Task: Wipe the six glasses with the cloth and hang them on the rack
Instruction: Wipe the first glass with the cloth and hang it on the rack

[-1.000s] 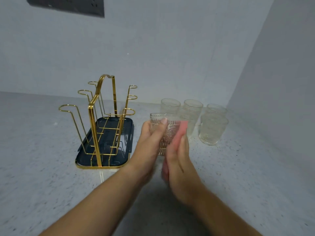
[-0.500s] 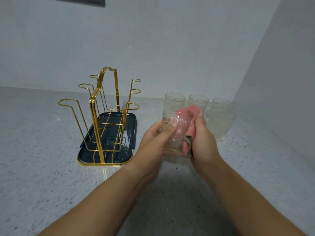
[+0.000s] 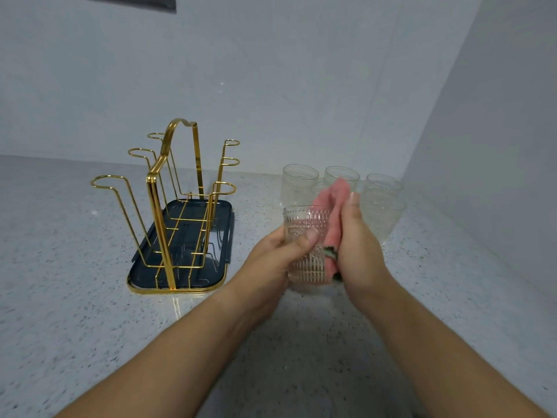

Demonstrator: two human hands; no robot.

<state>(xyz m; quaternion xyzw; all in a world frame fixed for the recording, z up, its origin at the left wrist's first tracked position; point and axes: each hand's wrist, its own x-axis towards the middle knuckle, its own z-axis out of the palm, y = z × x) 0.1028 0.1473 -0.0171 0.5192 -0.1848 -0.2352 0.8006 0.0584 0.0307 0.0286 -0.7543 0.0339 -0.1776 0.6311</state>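
My left hand (image 3: 275,257) grips an embossed clear glass (image 3: 307,236), upright, just above the counter. My right hand (image 3: 358,248) presses a pink cloth (image 3: 333,203) against the glass's right side, fingers lying along it. Behind them several more clear glasses (image 3: 298,182) stand upright in a cluster near the corner; the cloth and my right hand partly hide some. A gold wire rack (image 3: 168,206) on a dark blue tray (image 3: 180,279) stands to the left, and no glass hangs on its loops.
The speckled grey counter (image 3: 75,297) runs left and toward me. A wall closes the back and another the right side (image 3: 497,146), forming a corner just behind the glasses.
My right hand has shifted the cloth from the glass's front to its right side and up past the rim. The camera view has dropped slightly. The rack has not moved.
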